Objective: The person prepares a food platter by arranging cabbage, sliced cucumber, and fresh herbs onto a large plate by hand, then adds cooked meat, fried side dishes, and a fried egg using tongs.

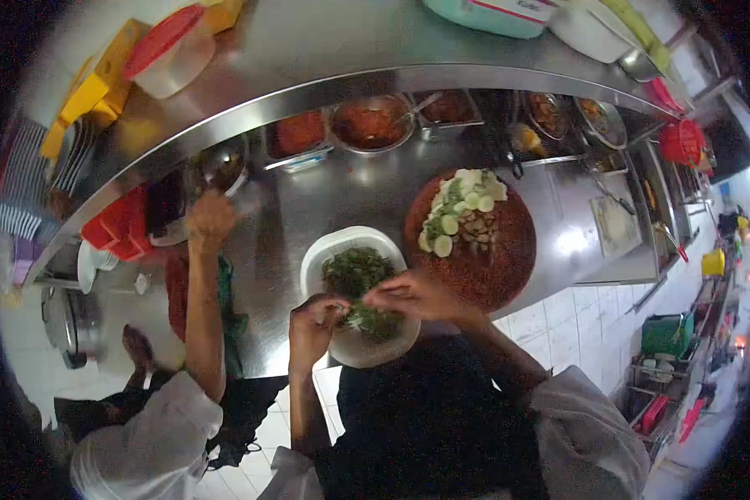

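Note:
A white dish [311,258] stands at the near edge of the steel counter with dark green leafy herbs [360,279] inside. Over its near left side, my left hand [311,327] has fingertips drawn together in a pinch; whatever lies between them is too small to make out. My right hand [412,296] hovers above the herbs from the right, fingers stretched toward the left hand and slightly blurred. Just right of the dish is a round reddish-brown board [483,271], bearing pale green sliced rounds [451,224], white pieces [479,181] and small brown chunks [477,232].
At my left, a co-worker's arm [204,308] reaches over the counter [296,200]. Food pans [371,125] line the back beneath a steel shelf [325,75]. Red containers [118,225] stand at left; a white slab [615,225] with a utensil lies at right.

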